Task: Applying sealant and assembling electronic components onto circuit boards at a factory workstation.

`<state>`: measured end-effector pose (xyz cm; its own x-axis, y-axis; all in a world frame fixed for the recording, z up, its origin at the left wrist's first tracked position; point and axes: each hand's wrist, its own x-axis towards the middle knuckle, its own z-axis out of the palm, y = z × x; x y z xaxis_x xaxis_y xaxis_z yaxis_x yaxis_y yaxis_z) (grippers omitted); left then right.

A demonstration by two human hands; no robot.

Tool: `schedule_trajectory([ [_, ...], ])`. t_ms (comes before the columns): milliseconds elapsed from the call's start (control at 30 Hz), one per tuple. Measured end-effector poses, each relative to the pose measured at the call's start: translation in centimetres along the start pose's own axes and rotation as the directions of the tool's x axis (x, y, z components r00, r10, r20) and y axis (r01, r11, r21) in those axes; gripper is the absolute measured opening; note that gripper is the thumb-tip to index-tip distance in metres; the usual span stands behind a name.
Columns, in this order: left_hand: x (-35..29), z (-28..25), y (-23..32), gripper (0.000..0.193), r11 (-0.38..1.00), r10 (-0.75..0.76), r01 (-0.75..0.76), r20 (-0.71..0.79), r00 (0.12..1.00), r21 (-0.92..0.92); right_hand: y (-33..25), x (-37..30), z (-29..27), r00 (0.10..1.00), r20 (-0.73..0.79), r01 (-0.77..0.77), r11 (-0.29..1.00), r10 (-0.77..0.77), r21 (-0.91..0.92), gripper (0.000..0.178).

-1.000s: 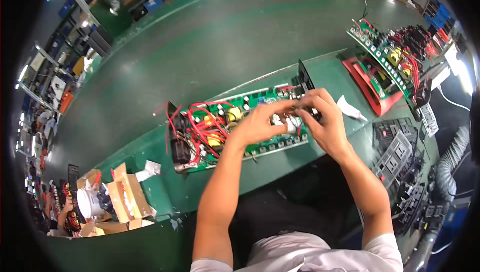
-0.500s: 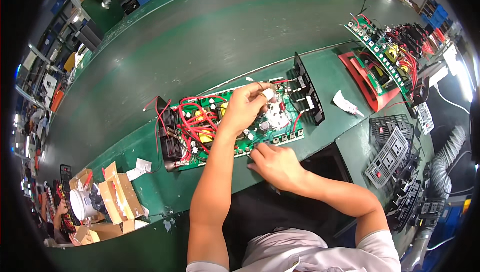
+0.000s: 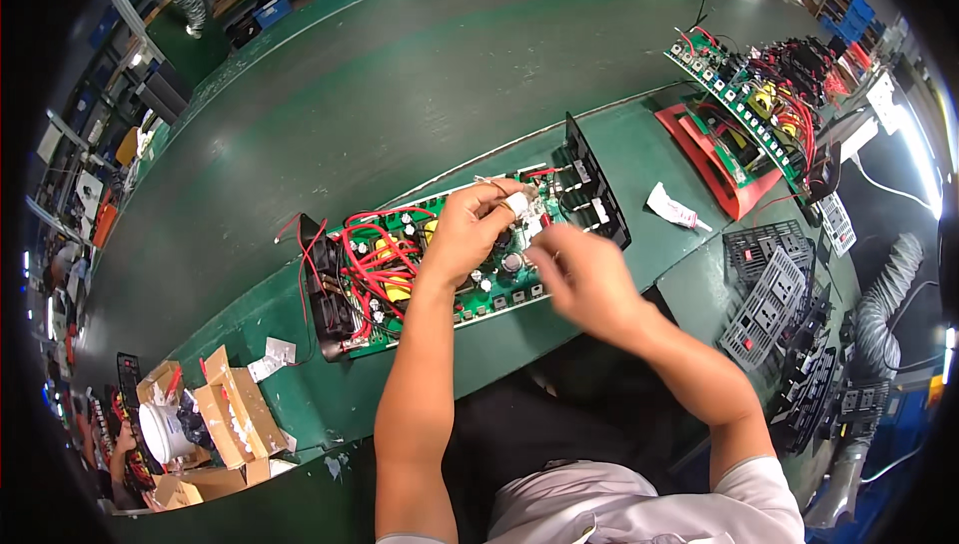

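Observation:
A green circuit board (image 3: pixel 470 309) with red wires, yellow coils and white blobs lies across the bench between black end panels. My left hand (image 3: pixel 468 234) is over the middle of the board, its fingertips pinched on a small white piece (image 3: pixel 516 204), perhaps a connector; a thin brownish wire shows beside the fingers. Just right of it, my right hand (image 3: pixel 597 282) hovers above the board's near edge, smeared by motion, so its grip cannot be made out. The black panel with sockets (image 3: pixel 597 184) stands upright at the board's right end.
A white tube (image 3: pixel 675 208) lies right of the board. Farther right are a red panel (image 3: pixel 699 159), another wired board (image 3: pixel 739 104) and several grey socket panels (image 3: pixel 767 306). At the left stand an open cardboard box (image 3: pixel 238 409) and a white tub (image 3: pixel 165 431).
My right hand has lifted from the board's near edge and moved up and right, closer to my left hand. The left hand keeps its pinch on the white piece. The whole view has shifted slightly.

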<state>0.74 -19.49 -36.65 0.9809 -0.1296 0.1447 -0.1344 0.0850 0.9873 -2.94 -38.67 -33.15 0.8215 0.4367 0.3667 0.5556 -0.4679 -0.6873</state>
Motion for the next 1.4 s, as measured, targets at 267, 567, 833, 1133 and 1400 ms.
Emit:
schedule_trajectory([
  [267,-0.7,2.0,1.7,0.038,0.993,-0.063,0.08,0.194,0.979,-0.082,2.2,1.4,-4.1,0.94,0.127,-0.34,0.884,0.316,0.32,0.016],
  [567,-1.0,2.5,1.8,0.019,0.978,0.038,-0.052,0.071,0.997,0.204,2.2,2.0,-4.5,0.914,0.196,-0.405,0.821,0.355,0.402,0.021],
  [833,-1.2,3.8,2.3,0.023,0.779,0.411,-0.382,0.054,0.91,0.498,2.3,2.5,-4.2,0.903,0.184,-0.429,0.82,0.388,0.379,0.02],
  [1133,-1.2,3.4,2.1,0.019,0.877,0.36,-0.289,-0.129,0.924,0.383,1.3,3.6,-3.9,0.951,0.1,-0.308,0.926,0.292,0.219,0.02],
  [1400,-1.0,2.6,1.6,0.018,0.968,0.251,-0.251,-0.113,0.961,0.015,2.3,2.5,-1.4,0.993,0.108,0.028,0.996,-0.037,0.087,0.021],
])
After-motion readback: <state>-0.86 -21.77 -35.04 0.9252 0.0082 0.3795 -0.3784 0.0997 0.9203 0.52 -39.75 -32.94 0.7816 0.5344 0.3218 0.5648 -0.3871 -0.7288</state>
